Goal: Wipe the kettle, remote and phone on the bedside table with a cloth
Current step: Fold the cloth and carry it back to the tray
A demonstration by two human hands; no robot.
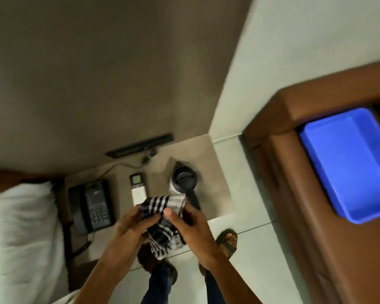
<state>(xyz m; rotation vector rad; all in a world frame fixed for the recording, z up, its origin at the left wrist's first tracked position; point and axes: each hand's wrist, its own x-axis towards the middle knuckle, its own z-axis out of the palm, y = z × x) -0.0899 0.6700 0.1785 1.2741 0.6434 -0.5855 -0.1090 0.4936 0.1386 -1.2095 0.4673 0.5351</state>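
Right now I'm getting the cloth (162, 218) ready rather than wiping anything. Both my hands are closed on it: my left hand (132, 227) pinches the checked fabric from the left side, and my right hand (191, 227) grips it from the right with the thumb on top. The cloth is bunched between them, one corner sticking up toward the table (206, 194) and the rest hanging down in loose folds. I hold it in the air over the table's near edge, touching none of the three things as far as I can tell; the picture is somewhat blurred.

On the table the phone (92, 205) sits at the left, next to the white bedding (20, 227). The remote (137, 189) lies in the middle, upright to my view, its near end just hidden behind the cloth. The kettle (184, 181) stands at the right, seen from above, lid dark, handle pointing toward me and passing just beside my right hand.

I judge this as the very start: folding the cloth into a pad. Next I need one hand to keep the pad and the other to let go and steady a thing. The kettle is nearest my right hand, so it seems the easy first choice. The phone's cord (116, 167) runs behind, so I should wipe there lightly and not drag it.
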